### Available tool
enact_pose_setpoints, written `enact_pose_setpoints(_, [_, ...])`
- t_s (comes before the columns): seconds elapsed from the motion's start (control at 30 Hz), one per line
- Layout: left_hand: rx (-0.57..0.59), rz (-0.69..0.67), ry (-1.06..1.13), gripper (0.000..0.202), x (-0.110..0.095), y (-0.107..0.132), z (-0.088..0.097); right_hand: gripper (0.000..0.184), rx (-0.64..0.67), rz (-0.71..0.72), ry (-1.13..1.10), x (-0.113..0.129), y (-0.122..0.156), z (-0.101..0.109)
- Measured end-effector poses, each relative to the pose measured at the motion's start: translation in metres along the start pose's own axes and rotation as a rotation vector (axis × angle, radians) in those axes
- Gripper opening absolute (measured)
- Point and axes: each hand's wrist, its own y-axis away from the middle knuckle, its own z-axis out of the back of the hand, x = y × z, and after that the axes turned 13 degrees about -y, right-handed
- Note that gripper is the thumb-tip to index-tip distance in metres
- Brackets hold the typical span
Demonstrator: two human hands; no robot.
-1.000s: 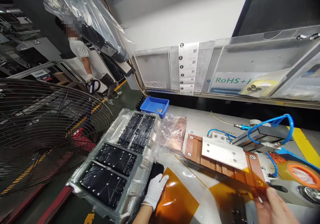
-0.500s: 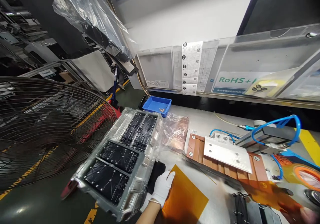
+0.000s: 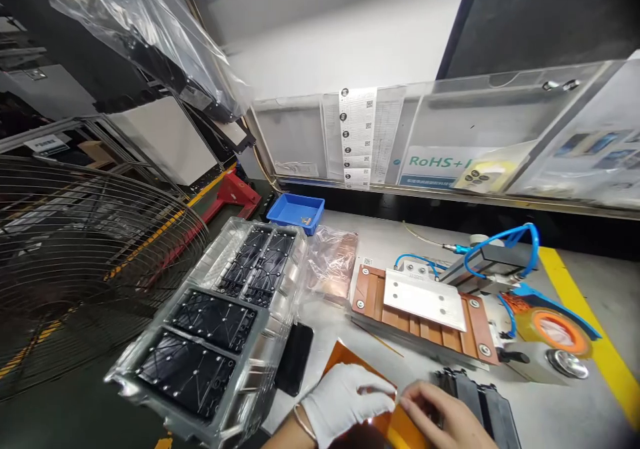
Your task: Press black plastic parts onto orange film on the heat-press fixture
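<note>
My left hand, in a white glove, lies flat on an amber film sheet at the near edge of the bench. My bare right hand meets it from the right, fingertips on the same sheet beside the gloved fingers. Whether either hand pinches the sheet I cannot make out. A black ribbed part lies just right of my right hand. A black phone rests left of the sheet.
A clear tray of black plates overhangs the bench's left edge. Behind the hands sit a copper fixture with a white plate and blue hoses, a tape roll, a pink bag and a blue bin. A wire-guarded fan stands left.
My right hand has come in from the far right edge to the amber sheet beside my left hand. My left hand slid right onto the sheet. The person at the back left is gone.
</note>
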Motion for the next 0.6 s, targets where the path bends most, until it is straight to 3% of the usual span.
enact_pose_setpoints(0.23, [0.048, 0.111, -0.054, 0.021, -0.016, 0.003, 0.001, 0.034, 0.061, -0.022, -0.02, 0.007, -0.007, -0.006])
enact_pose_setpoints(0.37, [-0.006, 0.082, -0.092, 0.015, -0.02, -0.004, 0.004, 0.044, 0.1, -0.173, -0.161, -0.003, 0.003, 0.011])
enact_pose_setpoints(0.47, [-0.091, 0.148, 0.082, 0.016, -0.022, -0.013, 0.015, 0.057, -0.076, -0.24, -0.353, -0.021, 0.017, 0.036])
enact_pose_setpoints(0.6, [-0.107, 0.164, 0.24, 0.029, -0.027, -0.034, 0.03, 0.056, -0.327, -0.216, -0.555, -0.04, 0.03, 0.062])
